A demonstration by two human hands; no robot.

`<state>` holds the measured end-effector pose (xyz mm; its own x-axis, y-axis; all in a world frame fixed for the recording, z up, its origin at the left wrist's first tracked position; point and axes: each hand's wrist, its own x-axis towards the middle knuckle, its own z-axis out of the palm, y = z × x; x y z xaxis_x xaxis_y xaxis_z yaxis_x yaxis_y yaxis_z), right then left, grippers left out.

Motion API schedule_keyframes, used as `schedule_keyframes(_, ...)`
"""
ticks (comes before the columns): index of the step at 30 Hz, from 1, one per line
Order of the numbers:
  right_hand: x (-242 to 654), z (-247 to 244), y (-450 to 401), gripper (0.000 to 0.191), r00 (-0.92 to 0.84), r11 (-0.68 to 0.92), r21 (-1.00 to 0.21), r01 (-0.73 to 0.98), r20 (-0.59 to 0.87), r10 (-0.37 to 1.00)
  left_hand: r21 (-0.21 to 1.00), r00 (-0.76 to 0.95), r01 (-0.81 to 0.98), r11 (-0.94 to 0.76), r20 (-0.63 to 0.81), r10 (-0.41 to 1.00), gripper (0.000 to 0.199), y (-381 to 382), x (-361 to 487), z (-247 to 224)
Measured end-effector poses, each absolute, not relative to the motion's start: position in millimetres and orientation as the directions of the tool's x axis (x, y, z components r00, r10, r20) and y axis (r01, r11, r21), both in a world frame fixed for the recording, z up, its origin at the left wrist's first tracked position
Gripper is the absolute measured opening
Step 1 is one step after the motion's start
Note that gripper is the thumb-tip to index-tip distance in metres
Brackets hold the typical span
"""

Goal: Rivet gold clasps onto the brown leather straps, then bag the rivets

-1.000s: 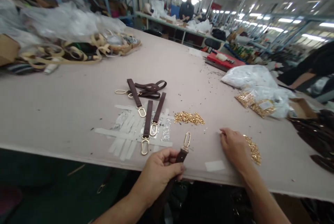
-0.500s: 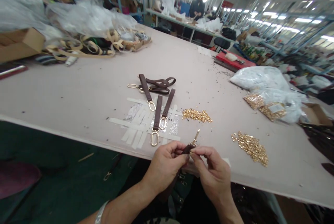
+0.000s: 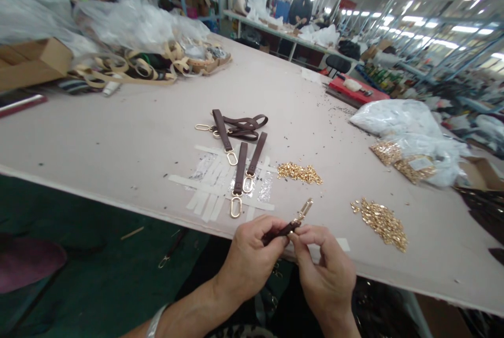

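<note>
While our left hand [image 3: 252,256] is clamping the strap [image 3: 281,233], our right hand [image 3: 326,267] is pinching it beside the clasp [image 3: 305,210]; we're risking slippage if loosening.

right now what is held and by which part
The left hand grips a dark brown strap near its gold clasp; what the right hand holds is unclear.

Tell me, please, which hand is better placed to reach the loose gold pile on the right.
Right, I think. The right hand is nearer to this pile, though it is busy at the end of the strap. The left hand is farther away and grips the strap.
</note>
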<state>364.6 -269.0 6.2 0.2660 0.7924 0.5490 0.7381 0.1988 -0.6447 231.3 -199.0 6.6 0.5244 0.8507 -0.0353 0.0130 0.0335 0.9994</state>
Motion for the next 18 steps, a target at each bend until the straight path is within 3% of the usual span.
schedule_keyframes(5,362,4,-272,0.012,0.55,0.064,-0.945,0.32,0.24,0.8,0.992,0.54,0.032,-0.123,0.087,0.837,0.026,-202,234,10)
schedule_keyframes(8,363,3,-275,0.022,0.607,-0.038,-0.995,0.088,0.024,0.794,0.981,0.549,0.066,-0.181,0.116,0.828,0.025,-208,239,12)
schedule_keyframes(12,380,2,-289,0.031,0.646,-0.075,-0.997,-0.023,-0.072,0.76,0.916,0.69,0.136,-0.377,0.185,0.7,0.018,-204,239,22)
schedule_keyframes(15,422,5,-319,0.037,0.62,-0.183,-0.981,-0.062,-0.181,0.763,0.775,0.754,0.19,-0.603,0.278,0.595,0.024,-176,225,25)
schedule_keyframes(18,483,7,-370,0.042,0.725,-0.336,-0.942,-0.018,-0.244,0.644,0.521,0.73,0.35,-0.779,0.369,0.575,0.041,-126,200,18)
